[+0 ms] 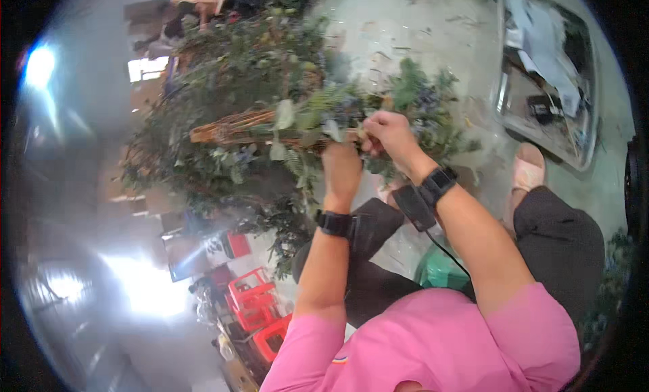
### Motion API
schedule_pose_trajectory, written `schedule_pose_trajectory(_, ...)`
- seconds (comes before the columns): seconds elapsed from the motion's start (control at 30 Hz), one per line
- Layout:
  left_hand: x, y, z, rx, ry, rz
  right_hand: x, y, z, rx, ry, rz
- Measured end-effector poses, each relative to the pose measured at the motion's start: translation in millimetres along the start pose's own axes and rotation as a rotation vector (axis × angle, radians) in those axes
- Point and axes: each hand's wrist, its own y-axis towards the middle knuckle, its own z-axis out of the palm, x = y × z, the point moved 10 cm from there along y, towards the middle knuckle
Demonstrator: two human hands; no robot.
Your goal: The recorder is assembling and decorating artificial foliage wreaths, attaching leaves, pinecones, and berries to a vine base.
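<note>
A large arrangement of green foliage (230,88) with pale leaves and small bluish flowers is built on a woven wicker frame (233,127). My left hand (341,167) is closed around stems at the frame's right end, below the greenery. My right hand (389,132) pinches a sprig among the leaves just above and to the right of it. The two hands are almost touching. Both wrists wear black bands. The fingertips are partly hidden by leaves.
Red plastic stools (253,301) stand lower left. A green stool (443,270) sits under my legs. A metal-framed tray or cart with cloth and tools (547,74) lies at upper right on the grey concrete floor (419,27). Glare washes out the left side.
</note>
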Motion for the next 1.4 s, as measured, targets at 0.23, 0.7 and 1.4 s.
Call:
schedule_pose_trajectory(0.23, 6, -2, -22, -0.381, -0.067, 0.162, 4, -2, -15, -0.054, -0.083, 0.022)
schedule_pose_trajectory(0.7, 27, -5, -18, -0.35, -0.153, -0.005, 22, -27, 29, -0.061, -0.913, -0.422)
schedule_pose_trajectory(1.4, -4, -15, -2, -0.427, 0.477, 0.364, 36, -24, 28, -0.09, -0.853, -0.494)
